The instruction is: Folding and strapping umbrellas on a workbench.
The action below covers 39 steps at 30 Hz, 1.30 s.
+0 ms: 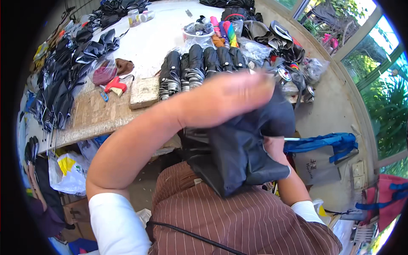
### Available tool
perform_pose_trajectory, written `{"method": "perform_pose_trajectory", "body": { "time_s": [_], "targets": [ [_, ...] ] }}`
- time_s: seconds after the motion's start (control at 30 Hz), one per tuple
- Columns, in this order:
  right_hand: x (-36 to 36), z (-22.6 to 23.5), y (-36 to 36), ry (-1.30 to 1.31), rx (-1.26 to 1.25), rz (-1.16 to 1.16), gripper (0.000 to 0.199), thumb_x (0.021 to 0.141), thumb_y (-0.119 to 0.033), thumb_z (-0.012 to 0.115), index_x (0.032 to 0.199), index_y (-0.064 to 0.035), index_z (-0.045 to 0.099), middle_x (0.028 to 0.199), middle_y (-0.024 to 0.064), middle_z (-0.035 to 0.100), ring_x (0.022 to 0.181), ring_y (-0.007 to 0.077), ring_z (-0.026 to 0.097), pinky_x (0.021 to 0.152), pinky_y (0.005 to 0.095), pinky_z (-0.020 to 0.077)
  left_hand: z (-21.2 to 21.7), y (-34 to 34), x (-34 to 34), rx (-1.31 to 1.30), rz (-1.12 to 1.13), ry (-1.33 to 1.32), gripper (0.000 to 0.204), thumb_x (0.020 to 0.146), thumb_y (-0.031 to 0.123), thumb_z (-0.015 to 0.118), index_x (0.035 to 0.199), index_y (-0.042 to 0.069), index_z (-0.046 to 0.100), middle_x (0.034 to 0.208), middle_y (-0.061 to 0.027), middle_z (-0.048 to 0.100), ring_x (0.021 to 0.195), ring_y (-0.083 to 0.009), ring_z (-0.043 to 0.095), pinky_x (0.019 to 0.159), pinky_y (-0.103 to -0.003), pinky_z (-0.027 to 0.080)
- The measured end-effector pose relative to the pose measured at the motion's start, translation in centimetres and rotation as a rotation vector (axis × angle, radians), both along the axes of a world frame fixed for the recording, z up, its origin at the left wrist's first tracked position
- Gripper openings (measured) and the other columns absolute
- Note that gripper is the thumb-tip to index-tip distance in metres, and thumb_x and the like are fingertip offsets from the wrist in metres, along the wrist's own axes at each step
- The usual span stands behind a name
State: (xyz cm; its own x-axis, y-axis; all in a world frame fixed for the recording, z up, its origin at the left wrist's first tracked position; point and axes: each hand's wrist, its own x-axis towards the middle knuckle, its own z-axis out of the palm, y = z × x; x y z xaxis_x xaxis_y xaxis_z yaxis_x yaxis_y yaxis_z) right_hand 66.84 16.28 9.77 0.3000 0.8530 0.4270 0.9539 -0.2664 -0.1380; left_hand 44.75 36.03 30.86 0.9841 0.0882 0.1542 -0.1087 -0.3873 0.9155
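Hands (225, 100) around black umbrella fabric (238, 153)

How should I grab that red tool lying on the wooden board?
Take the red tool by its thick red body, coming straight down from above. It lies flat on the wooden board with bare wood around it, so fingers fit on both sides. The blue bit at its left end looks too thin to hold.
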Motion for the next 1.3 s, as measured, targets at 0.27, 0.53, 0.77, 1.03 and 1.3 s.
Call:
{"method": "perform_pose_trajectory", "body": {
  "time_s": [0.27,0.53,0.77,1.03,1.3],
  "targets": [
    [0.5,4.4,-0.5,0.233,-0.225,-0.125,0.022,0.073,-0.021,0.062,0.091,-0.0094,0.066,0.095,0.0058,0.066,0.077,0.0214,0.059,0.073,0.0314,0.0445,0.1,-1.7,-0.1,0.456,0.165,-0.782,0.062,0.081,0.039,0.063,0.133,0.012,0.045,0.131,-0.0102,0.05,0.125,-0.0305,0.044,0.1,-0.042,0.034],
    [1.7,5.4,-1.8,0.09,-0.016,-0.001,0.054,0.088,-0.028,0.058,0.137,-0.01,0.044,0.137,0.0116,0.046,0.12,0.0235,0.049,0.102,0.0333,0.037,-7.6,-7.6,-3.9,0.055,-0.33,-0.381,0.011,0.083,0.007,0.06,0.094,0.007,0.062,0.079,-0.0034,0.062,0.072,-0.0209,0.057,0.076,-0.029,0.046],
    [2.8,1.0,-3.0,1.393,0.406,0.017,0.062,0.087,-0.037,0.056,0.142,-0.0162,0.036,0.144,0.0077,0.039,0.131,0.0231,0.037,0.109,0.0369,0.0279,-8.2,-4.4,-0.8,0.211,0.408,-0.406,0.024,0.08,0.01,0.066,0.104,0.006,0.06,0.085,-0.0037,0.058,0.08,-0.0186,0.054,0.082,-0.029,0.04],
    [-1.1,4.7,-3.7,0.92,0.066,-0.268,0.059,0.089,-0.027,0.058,0.141,-0.0118,0.037,0.145,0.01,0.036,0.132,0.0242,0.036,0.11,0.0359,0.0266,-15.0,-5.0,-0.5,0.371,0.176,-0.091,0.014,0.08,0.012,0.064,0.091,0.007,0.057,0.083,-0.0036,0.056,0.077,-0.0229,0.05,0.091,-0.038,0.031],
    [-3.1,9.5,-0.9,0.554,-0.119,-0.318,0.058,0.09,-0.02,0.059,0.141,-0.009,0.036,0.146,0.0118,0.035,0.133,0.0252,0.034,0.111,0.035,0.0246,-12.5,-3.3,-1.5,0.475,0.465,-0.47,0.016,0.077,0.0,0.063,0.09,0.006,0.055,0.086,-0.0051,0.058,0.078,-0.0216,0.051,0.086,-0.034,0.038]
  ]
}}
